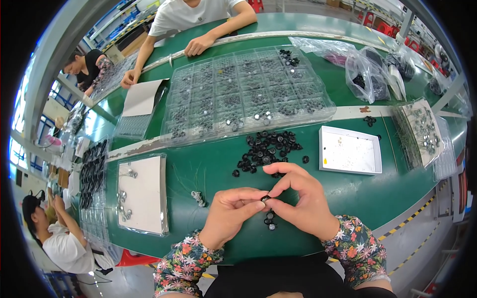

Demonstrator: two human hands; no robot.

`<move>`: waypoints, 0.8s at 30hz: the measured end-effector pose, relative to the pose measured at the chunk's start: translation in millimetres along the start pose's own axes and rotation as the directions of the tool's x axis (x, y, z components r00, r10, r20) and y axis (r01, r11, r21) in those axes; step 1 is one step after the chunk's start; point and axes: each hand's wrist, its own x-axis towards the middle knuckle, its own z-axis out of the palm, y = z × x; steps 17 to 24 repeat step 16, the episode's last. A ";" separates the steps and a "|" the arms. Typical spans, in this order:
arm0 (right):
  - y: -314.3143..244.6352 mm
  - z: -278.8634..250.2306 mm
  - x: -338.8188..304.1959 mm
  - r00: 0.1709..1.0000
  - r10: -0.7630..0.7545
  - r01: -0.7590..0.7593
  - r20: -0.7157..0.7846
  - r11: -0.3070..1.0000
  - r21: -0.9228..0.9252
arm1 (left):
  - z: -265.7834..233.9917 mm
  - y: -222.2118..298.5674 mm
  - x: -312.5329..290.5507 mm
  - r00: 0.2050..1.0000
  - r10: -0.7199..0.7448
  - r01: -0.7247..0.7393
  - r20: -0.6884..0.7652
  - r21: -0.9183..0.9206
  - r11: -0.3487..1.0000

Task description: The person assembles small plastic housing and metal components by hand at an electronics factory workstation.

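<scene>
Near the table's front edge, my left hand and my right hand meet fingertip to fingertip. Pinched between them is a small black round part, partly covered by the fingers. Just below it, a few more black parts lie close together, one with a shiny face. Beyond my hands spreads a loose pile of black round parts. To the left of my left hand rests a small twisted bundle of grey wire, with thin strands fanning out behind it.
A shallow white box holding small bits stands right of the pile. Clear compartment trays with dark parts span the table's middle. A pale board with shiny pieces lies left. Plastic bags sit far right. Co-workers sit opposite and left.
</scene>
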 end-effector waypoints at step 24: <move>15.5 0.9 5.7 0.998 -0.058 0.053 -0.018 0.983 -0.177 | -0.8 -15.3 6.9 0.984 0.169 -0.162 -0.057 0.112 0.980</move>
